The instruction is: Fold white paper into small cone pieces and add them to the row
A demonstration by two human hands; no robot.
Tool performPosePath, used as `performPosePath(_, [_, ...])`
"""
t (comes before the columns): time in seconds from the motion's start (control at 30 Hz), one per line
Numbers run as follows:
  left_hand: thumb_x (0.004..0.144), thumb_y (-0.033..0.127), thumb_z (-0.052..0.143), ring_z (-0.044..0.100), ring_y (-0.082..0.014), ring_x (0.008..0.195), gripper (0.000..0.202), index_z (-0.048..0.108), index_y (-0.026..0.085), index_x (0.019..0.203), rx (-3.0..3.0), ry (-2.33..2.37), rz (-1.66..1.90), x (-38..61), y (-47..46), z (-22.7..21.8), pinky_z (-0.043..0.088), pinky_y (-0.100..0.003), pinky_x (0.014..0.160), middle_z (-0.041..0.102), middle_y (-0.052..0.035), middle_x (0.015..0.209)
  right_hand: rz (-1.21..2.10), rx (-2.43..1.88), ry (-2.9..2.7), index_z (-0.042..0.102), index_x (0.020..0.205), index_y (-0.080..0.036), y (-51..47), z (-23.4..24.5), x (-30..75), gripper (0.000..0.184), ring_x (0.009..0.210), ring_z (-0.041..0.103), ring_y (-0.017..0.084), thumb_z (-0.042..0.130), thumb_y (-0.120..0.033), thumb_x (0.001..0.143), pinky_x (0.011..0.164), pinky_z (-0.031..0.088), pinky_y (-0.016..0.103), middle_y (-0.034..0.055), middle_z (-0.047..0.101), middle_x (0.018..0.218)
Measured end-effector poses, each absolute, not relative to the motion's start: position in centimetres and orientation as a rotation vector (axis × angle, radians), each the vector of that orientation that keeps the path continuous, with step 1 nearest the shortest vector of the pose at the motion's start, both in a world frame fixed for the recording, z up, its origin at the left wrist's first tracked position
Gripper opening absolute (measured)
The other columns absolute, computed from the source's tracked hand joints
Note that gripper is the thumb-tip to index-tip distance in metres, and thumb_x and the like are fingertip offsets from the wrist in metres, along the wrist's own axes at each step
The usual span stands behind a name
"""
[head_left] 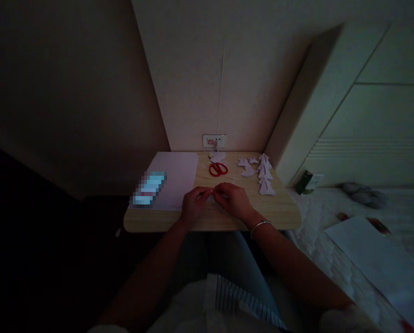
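Observation:
My left hand (194, 203) and my right hand (233, 200) meet over the middle of a small wooden table (151, 223). The fingertips of both are pinched together around a tiny pale piece, perhaps paper, mostly hidden by the fingers. Just beyond them lie scissors (218, 169) with red handles, their blades toward the wall beside white paper scraps (218, 157). To the right stand folded white paper pieces (265, 175) in a row, and more folded shapes (247, 167) lie next to them.
White paper sheets (179, 171) cover the table's left part, with a lit, blurred-out screen (149, 188) on them. A wall socket (214, 140) with a plug is behind the table. On the right, a bed (314, 217) holds a large white sheet (376, 252) and a grey bundle (362, 194).

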State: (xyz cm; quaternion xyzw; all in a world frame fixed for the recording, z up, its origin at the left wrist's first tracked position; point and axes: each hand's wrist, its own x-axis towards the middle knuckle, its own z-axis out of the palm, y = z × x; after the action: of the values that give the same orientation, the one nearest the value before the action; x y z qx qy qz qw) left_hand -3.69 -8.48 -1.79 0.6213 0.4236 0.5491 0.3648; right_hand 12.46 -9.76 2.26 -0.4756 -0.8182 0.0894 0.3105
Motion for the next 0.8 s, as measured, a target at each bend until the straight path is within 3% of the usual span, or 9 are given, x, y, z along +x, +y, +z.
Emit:
performPosePath(0.47, [0.073,0.030,0.062,0.064,-0.0151,0.076,0.021,0.070,0.016,0.086,1.531,1.119,1.336,-3.8,-8.1,-2.3,0.051,-0.027,0.072,0.071,-0.0038,0.083,0.665,-1.152,-1.923,0.066,0.083,-0.017,-8.6,1.6,13.4,0.016,0.071,0.060,0.014,0.054,-0.029,0.084,0.066,0.045,0.025,0.0034,0.067,0.079])
performPosePath(0.7, [0.079,0.026,0.057,0.064,-0.0115,0.069,0.018,0.069,0.020,0.089,1.862,1.162,1.414,-3.5,-8.8,-2.0,0.053,-0.022,0.062,0.070,-0.0031,0.087,0.638,-1.139,-1.960,0.066,0.084,-0.018,-8.8,2.2,13.9,0.017,0.073,0.060,0.014,0.054,-0.030,0.085,0.068,0.045,0.025,0.0037,0.067,0.081])
performPosePath(0.8, [0.080,0.026,0.056,0.064,-0.0123,0.073,0.017,0.069,0.020,0.090,1.947,1.136,1.429,-3.6,-8.8,-2.0,0.053,-0.023,0.064,0.070,-0.0034,0.089,0.567,-1.135,-2.063,0.066,0.085,-0.019,-9.0,2.7,13.9,0.017,0.075,0.060,0.015,0.053,-0.029,0.086,0.069,0.044,0.025,0.0041,0.067,0.083])
